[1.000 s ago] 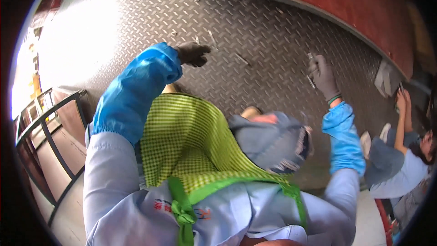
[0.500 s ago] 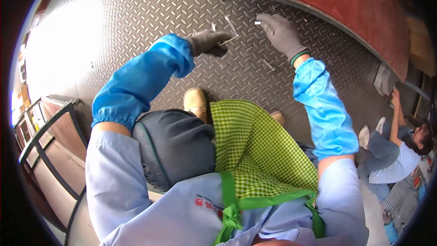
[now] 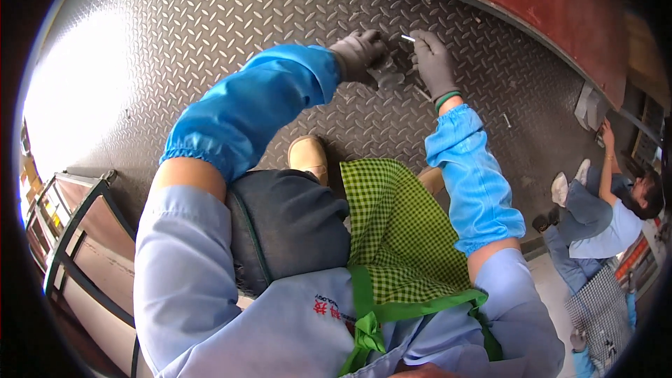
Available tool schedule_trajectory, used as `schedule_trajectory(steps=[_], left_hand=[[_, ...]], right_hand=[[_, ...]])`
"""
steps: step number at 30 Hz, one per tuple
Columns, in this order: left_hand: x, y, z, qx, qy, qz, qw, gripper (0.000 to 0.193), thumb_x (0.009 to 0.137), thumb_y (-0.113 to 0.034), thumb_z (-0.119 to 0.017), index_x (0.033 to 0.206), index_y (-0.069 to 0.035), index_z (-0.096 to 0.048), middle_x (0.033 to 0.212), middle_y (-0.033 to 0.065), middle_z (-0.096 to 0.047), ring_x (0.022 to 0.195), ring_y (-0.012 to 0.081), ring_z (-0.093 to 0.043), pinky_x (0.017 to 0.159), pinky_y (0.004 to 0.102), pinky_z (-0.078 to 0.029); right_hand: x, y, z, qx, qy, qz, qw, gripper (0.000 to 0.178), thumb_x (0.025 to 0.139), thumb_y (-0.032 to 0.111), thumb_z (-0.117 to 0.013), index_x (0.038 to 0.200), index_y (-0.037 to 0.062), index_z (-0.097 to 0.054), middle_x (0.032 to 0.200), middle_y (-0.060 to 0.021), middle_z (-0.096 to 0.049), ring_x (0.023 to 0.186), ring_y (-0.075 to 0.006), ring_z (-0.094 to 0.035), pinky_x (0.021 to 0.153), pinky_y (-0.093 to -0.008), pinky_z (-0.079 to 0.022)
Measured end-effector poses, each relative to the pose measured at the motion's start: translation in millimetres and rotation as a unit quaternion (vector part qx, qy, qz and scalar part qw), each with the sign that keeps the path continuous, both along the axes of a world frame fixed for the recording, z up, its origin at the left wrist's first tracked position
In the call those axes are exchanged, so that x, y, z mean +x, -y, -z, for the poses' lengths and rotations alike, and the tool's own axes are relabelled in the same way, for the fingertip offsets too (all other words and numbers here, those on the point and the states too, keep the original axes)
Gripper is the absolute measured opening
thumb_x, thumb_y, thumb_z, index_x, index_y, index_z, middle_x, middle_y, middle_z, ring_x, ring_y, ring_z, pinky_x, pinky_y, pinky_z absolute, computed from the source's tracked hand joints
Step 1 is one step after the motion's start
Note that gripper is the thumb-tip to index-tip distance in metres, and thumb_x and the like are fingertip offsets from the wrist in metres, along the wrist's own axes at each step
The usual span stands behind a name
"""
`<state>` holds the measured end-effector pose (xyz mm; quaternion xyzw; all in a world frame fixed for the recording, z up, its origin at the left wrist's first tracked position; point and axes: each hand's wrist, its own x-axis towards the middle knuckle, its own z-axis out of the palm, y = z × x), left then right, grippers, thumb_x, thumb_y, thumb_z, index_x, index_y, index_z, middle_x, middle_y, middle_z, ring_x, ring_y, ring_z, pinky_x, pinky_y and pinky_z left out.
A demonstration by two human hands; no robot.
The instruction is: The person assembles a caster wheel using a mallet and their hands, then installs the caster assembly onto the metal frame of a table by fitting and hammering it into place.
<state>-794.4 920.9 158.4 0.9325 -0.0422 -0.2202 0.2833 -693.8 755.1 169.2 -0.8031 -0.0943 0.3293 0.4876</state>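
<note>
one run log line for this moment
left hand: touching clear plastic; right hand: pinching thin pale piece; below: patterned metal floor; ahead: red panel

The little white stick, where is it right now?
In the head view, the white stick pokes leftward from the right gloved hand, toward the left gloved hand, above the picture's middle.
</note>
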Motion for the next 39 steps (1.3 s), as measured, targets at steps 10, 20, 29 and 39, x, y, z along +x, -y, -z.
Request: schedule_trajectory(steps=[10,20,29,39], left_hand=[[-25,-38,24,-0.118,0.014,-0.175,0.977,0.085,0.054,-0.029,-0.083,0.126,-0.012,-0.042,0.12,0.0121,-0.049,0.114,0.0281,-0.046,0.094,0.0345,-0.041],[-29,-36,-32,-0.329,0.062,-0.383,0.861,0.078,0.065,-0.031,-0.081,0.125,-0.005,-0.039,0.112,0.0073,-0.053,0.107,0.0176,-0.049,0.091,0.0316,-0.041],[4,-36,-4,-0.597,-0.049,-0.488,0.634,0.068,0.071,-0.022,-0.076,0.125,-0.005,-0.038,0.107,0.0061,-0.054,0.092,0.0184,-0.057,0.078,0.0318,-0.052],[28,-46,-3,-0.567,-0.086,-0.412,0.708,0.042,0.084,-0.019,-0.062,0.12,-0.004,-0.047,0.112,0.0097,-0.056,0.1,0.0204,-0.057,0.09,0.0317,-0.047]], right_hand=[[-39,22,-9,-0.017,0.237,-0.195,0.951,0.023,0.085,0.014,-0.05,0.106,0.0112,-0.058,0.1,-0.0142,-0.061,0.091,-0.0312,-0.059,0.078,-0.0364,-0.047],[-11,75,-18,-0.255,0.141,-0.455,0.841,0.023,0.083,0.017,-0.054,0.105,0.0138,-0.061,0.097,-0.0164,-0.061,0.092,-0.0345,-0.057,0.082,-0.041,-0.046],[33,-17,-13,0.039,0.224,-0.137,0.964,0.02,0.086,0.014,-0.053,0.102,0.0029,-0.057,0.091,-0.0092,-0.064,0.084,-0.0228,-0.061,0.076,-0.0325,-0.047],[61,-70,13,0.144,-0.092,0.134,0.976,0.019,0.093,0.02,-0.044,0.09,0.0044,-0.055,0.07,-0.0047,-0.059,0.057,-0.0137,-0.054,0.049,-0.0264,-0.044]])
